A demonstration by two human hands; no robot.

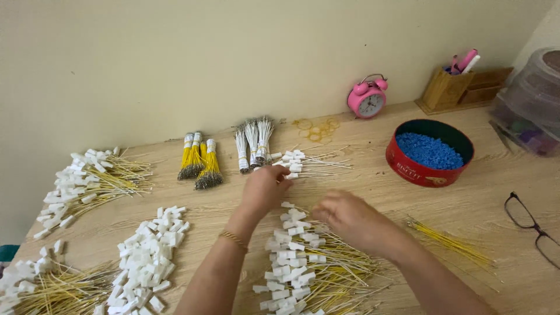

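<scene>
A plain cream wall (175, 64) stands behind a light wooden table (484, 204); the light is soft and even.

On the wooden table (373, 175), the left hand (265, 188) lies just before a small cluster of tagged wires (303, 162), and the right hand (350, 220) rests on the rear of a larger tagged pile (303, 268) nearer the person. Left of that pile lies a heap of loose tags (149, 256), with further tagged piles (87, 184) beyond it. Behind the hands lie wire bundles (198, 157) (side by side); right of them sit an alarm clock (367, 98), a round tin (429, 153) and eyeglasses (534, 227).
</scene>
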